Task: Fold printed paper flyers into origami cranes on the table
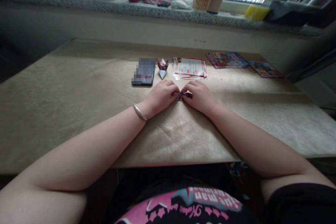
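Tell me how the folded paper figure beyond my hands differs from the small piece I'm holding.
The folded paper figure sits free on the table, while the small piece is held between the left hand and the right hand. The folded paper figure shows openly, with points sticking up; the small piece is partly hidden by the hands and looks thin and low. Both look small.

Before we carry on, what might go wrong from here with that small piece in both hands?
1. The small piece is pinched by both the left hand and the right hand, so an uneven pull might bend it or make it slip.
2. The folded figure sits just beyond the left hand; a forward nudge could knock it.
3. The papers overlap unevenly beyond the hands, so a sweeping reach might scatter them.
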